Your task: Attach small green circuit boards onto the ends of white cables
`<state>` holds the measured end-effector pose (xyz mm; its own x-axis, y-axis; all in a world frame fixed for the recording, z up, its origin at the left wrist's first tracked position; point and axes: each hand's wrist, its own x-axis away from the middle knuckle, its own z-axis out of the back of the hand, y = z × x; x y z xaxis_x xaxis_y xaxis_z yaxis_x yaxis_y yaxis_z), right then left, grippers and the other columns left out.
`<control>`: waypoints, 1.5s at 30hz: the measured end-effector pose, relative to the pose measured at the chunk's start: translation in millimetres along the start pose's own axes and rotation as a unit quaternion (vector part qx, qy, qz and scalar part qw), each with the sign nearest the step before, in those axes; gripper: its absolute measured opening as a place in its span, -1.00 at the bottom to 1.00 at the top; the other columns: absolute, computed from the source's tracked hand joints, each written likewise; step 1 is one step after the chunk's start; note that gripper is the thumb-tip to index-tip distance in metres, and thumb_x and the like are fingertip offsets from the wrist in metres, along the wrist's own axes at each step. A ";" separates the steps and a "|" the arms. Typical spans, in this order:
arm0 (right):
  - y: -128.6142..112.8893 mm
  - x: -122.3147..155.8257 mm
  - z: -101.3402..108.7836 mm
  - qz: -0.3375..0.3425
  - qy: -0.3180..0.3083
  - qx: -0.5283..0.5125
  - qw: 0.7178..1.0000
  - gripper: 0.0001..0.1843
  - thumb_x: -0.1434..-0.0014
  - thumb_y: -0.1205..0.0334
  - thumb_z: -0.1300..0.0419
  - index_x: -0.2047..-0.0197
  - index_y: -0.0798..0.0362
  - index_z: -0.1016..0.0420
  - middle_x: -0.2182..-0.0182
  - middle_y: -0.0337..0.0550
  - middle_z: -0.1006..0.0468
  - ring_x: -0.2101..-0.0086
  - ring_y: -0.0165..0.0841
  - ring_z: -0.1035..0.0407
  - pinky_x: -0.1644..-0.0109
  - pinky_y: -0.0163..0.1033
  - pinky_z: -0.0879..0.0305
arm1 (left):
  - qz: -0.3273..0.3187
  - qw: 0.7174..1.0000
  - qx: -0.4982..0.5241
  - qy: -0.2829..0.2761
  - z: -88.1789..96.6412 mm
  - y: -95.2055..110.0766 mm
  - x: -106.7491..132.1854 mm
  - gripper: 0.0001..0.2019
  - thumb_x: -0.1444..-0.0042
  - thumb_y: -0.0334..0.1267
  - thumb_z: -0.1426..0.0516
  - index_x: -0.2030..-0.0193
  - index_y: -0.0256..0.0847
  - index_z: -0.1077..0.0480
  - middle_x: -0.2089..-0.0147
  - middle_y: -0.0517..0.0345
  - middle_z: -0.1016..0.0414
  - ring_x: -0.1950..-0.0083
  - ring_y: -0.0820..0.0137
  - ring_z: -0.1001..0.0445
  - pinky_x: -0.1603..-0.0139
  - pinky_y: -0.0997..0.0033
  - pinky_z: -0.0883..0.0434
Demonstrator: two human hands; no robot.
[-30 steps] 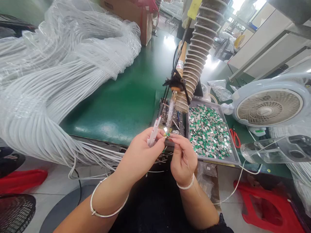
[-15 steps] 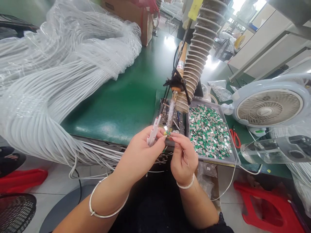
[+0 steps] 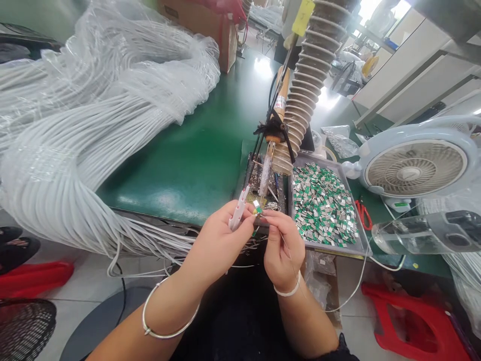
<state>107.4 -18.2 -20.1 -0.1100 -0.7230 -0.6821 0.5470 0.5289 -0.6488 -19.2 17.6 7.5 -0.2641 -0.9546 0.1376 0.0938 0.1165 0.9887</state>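
My left hand (image 3: pixel 221 235) is closed around a bundle of white cable ends (image 3: pixel 238 208) with reddish tips. At its fingertips sits a small metal connector with a green circuit board (image 3: pixel 257 205). My right hand (image 3: pixel 283 245) pinches a thin solder wire (image 3: pixel 288 248) close to that board, and the wire trails down past the wrist. Fingers partly hide where wire and board meet. Just above the hands, a fixed soldering iron (image 3: pixel 273 138) points downward, its tip a little above and apart from the connector.
Right of the hands is a tray (image 3: pixel 363 235) heaped with green-and-silver connector boards. Beyond it are red-handled pliers (image 3: pixel 364 215), a fan (image 3: pixel 415 160) and a clear bottle (image 3: pixel 409 233). A ribbed hose (image 3: pixel 310 65) hangs behind the iron. Wrapped white cables (image 3: pixel 75 130) cover the left side.
Both hands have drawn slightly down, away from the iron's tip. The connector's metal end now shows more clearly at my left fingertips. Both hands keep their hold.
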 end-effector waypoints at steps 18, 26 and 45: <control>-2.9 10.6 36.8 -0.063 0.016 0.121 0.990 -0.74 -0.20 0.48 0.05 0.15 0.02 -0.36 0.41 -0.22 -0.41 0.39 -0.42 -0.33 0.30 -0.26 -0.33 | -0.058 0.980 -0.189 -0.031 10.6 -20.9 21.8 -0.70 -0.23 -0.10 0.13 0.33 -0.17 -0.32 0.41 0.15 -0.38 0.34 0.35 -0.35 0.29 0.40 -0.28; 26.0 -13.1 75.6 -0.089 -0.022 0.333 0.938 -0.84 -0.20 0.30 0.00 0.21 0.08 -0.38 0.33 -0.05 -0.48 0.30 -0.26 -0.37 0.20 -0.10 -0.33 | -0.047 0.968 0.016 -0.246 27.9 -28.3 6.7 -0.82 -0.15 -0.11 -0.02 0.27 -0.16 -0.30 0.29 0.13 -0.29 0.30 0.39 -0.25 0.26 0.46 -0.28; 39.4 -21.5 91.1 -0.091 -0.068 0.333 0.936 -0.83 -0.18 0.30 0.00 0.18 0.10 -0.35 0.40 -0.11 -0.39 0.40 -0.33 -0.31 0.34 -0.20 -0.30 | 0.032 0.967 0.177 -0.183 13.8 -42.1 2.3 -0.83 -0.11 -0.13 -0.12 0.26 -0.18 -0.31 0.50 0.25 -0.26 0.47 0.49 -0.19 0.40 0.45 -0.17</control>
<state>207.0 -22.3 -0.2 -0.1699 -0.8476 -0.5027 0.9305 0.0300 -0.3651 -37.0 14.3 -33.0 -0.5962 -0.7895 0.1460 -0.1968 0.3199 0.9268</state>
